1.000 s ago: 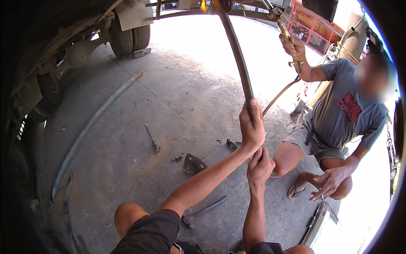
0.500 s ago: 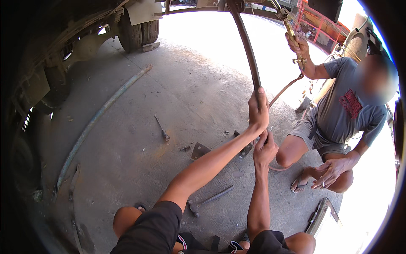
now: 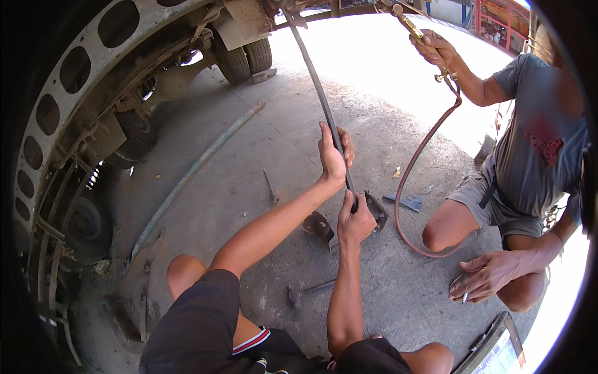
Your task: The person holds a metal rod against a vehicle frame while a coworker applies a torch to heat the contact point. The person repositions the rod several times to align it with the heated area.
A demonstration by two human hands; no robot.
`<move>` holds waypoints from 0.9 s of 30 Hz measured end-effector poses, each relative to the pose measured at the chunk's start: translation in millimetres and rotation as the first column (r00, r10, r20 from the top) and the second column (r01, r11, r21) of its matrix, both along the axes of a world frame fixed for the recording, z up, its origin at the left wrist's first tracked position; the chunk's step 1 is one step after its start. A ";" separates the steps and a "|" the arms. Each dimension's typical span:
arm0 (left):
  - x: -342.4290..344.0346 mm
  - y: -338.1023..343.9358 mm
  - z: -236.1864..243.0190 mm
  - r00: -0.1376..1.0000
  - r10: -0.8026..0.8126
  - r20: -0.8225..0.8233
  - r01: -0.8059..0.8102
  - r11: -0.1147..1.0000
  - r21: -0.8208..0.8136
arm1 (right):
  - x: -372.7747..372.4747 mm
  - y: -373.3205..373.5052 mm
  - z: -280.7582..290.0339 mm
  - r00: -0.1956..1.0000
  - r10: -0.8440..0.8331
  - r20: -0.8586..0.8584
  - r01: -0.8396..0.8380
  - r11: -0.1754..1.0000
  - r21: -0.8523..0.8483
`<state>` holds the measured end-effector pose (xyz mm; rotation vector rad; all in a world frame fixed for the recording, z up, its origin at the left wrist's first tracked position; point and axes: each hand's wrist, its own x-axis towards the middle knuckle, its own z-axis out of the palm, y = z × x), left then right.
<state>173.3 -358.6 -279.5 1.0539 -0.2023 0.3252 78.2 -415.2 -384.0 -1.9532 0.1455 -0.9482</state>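
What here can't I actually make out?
In the head view:
Lower end of the long bar: hidden in the right hand.
Handle end of the hammer: behind the right forearm.
Tip of the torch: cut off by the upper edge.
Face of the other person: blurred.

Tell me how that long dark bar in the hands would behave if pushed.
The long dark bar would probably feel stiff: it slants up from the right hand without visible sagging. It looks metallic, so likely heavy for its slimness. It may resist sideways pushing if its upper end, near the vehicle, is caught there; that contact is unclear.
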 end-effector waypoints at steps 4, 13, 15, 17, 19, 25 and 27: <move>9.1 3.7 0.7 0.998 0.003 0.063 -0.003 1.000 -0.002 | 11.7 -6.2 -5.0 0.999 0.013 0.041 -0.013 1.000 -0.017; 26.9 31.8 -14.1 0.990 -0.027 0.135 0.014 0.995 0.097 | 34.2 39.8 -27.3 0.998 0.046 -0.033 -0.046 0.999 -0.010; 30.9 36.9 -11.0 0.991 -0.047 0.125 0.034 0.995 0.099 | 39.0 50.3 -24.7 1.000 -0.012 -0.008 0.012 1.000 -0.008; 32.8 36.0 -7.8 0.991 -0.053 0.120 0.042 0.995 0.093 | 47.2 55.9 -29.1 0.998 -0.057 0.024 0.057 0.998 -0.005; 30.4 23.5 -7.8 0.996 -0.047 0.073 0.042 0.997 0.069 | 48.0 45.9 -32.4 0.985 -0.166 0.052 0.170 0.982 -0.077; 24.1 0.1 3.4 0.997 -0.030 0.076 0.027 0.999 0.040 | 30.1 12.6 -14.0 0.961 -0.259 0.098 0.274 0.937 -0.216; 26.9 -2.1 1.4 0.996 -0.037 0.086 0.036 0.999 0.017 | 29.1 9.6 -15.7 0.957 -0.276 0.090 0.289 0.928 -0.236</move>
